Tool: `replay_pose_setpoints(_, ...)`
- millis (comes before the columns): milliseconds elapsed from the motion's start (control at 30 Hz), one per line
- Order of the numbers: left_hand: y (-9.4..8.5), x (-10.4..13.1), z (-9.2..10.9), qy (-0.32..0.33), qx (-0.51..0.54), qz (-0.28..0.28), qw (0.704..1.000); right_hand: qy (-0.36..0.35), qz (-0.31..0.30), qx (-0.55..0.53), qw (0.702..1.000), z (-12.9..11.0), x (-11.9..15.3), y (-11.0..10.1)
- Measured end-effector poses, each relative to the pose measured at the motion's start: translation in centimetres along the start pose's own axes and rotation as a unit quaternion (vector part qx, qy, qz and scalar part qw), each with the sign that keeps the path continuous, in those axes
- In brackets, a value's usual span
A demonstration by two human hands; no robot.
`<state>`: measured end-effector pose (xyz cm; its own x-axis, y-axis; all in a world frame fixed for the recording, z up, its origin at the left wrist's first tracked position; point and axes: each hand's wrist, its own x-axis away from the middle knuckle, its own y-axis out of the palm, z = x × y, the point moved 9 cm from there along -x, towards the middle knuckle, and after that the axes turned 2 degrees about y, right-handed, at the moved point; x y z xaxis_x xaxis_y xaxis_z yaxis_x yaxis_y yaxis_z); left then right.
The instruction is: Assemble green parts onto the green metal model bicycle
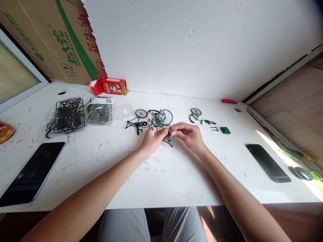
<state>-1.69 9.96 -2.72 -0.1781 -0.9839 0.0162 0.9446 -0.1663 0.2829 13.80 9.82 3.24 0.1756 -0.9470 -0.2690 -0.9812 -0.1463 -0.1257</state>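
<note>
Both hands meet over the middle of the white table, fingers pinched on a small green model bicycle [167,142]. My left hand [152,138] grips its frame from the left. My right hand [188,135] pinches a tiny part at the frame with thumb and forefinger; the fingertips hide most of it. A green-rimmed wheel [165,117] shows just beyond the hands, joined to the frame as far as I can see. Black model bicycle parts [136,124] and a black wheel [141,113] lie left of my left hand.
Right of my hands are a loose wheel [196,111], green parts [210,122] and a green box [225,130]. Bagged black part frames [67,116] lie left, near a red box [115,86]. Phones [32,171] [267,163] flank the workspace. A white panel [176,47] stands behind.
</note>
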Motion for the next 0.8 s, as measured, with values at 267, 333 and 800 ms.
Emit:
replay_pose_setpoints(267,0.2,0.1,0.1,-0.007,0.028,-0.002,1.000,-0.038,-0.022,0.028,0.999,-0.4,0.0,0.1)
replay_pose_setpoints(333,0.4,0.2,0.3,-0.010,0.032,-0.008,0.999,-0.039,-0.024,0.033,0.998,-0.4,0.0,0.0)
replay_pose_setpoints(800,0.1,0.4,0.3,-0.025,0.031,0.003,0.999,-0.060,-0.036,0.119,0.990,-1.7,-0.6,-0.4)
